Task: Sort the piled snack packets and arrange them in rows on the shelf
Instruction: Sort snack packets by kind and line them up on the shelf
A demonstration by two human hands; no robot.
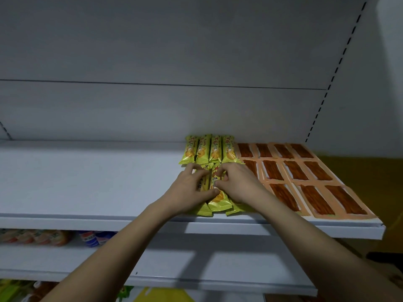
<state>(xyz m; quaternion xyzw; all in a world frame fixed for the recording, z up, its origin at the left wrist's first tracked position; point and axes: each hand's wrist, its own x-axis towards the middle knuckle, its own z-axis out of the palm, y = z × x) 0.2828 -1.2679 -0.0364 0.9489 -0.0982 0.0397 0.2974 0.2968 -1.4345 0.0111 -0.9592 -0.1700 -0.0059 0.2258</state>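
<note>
Head view, single frame.

Shelf: white metal board crossing the middle of the frame, front edge running from lower left to right; grey back panel above it, with a slotted upright at upper right.

Green packets, back row: four yellow-green snack packets side by side at the rear of the shelf, centre of frame, long sides touching, far ends against the back panel.

Green packets, front group: several more of the same kind directly in front of the back row, bunched and overlapping, crimped ends near the shelf's front edge. Exact count cannot be told; the hands cover most of them.

Orange packets: flat orange-edged packets with brown centres, laid in three rows of four on the right part of the shelf, just beside the green ones.

Left hand: centre of frame, fingers curled over the left side of the front group, thumb pressed against a packet near its lower end; it grips the packets.

Right hand: just right of the left hand, fingertips bent and pinching the top packet of the front group at its middle.

Lower shelves: blurred red, blue and yellow packaged goods at lower left and bottom edge.
</note>
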